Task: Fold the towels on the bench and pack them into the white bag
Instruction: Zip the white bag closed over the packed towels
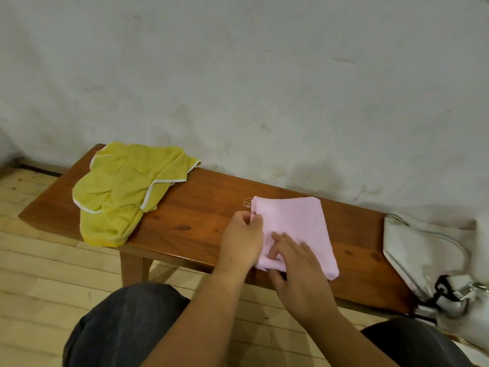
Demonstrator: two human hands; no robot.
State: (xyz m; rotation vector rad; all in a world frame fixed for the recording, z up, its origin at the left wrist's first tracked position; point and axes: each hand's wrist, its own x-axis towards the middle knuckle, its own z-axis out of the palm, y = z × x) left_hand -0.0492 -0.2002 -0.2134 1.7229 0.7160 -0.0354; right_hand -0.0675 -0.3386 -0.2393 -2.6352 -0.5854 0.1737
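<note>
A pink towel (296, 223), folded into a rough square, lies flat on the wooden bench (201, 205) right of its middle. My left hand (242, 241) pinches the towel's left edge between thumb and fingers. My right hand (299, 271) rests on the towel's near left corner, fingers spread on top and thumb under the front edge. A crumpled yellow towel (124, 189) with white trim lies unfolded on the bench's left end, hanging over the front edge. The white bag (423, 247) sits at the bench's right end, its zipped opening facing up.
A rough pale wall (238, 75) runs right behind the bench. The floor (39, 274) is light wooden boards. My knees in dark trousers (124, 324) are close to the bench's front. Metal clasps and a dark strap (455, 290) hang at the bag's near side.
</note>
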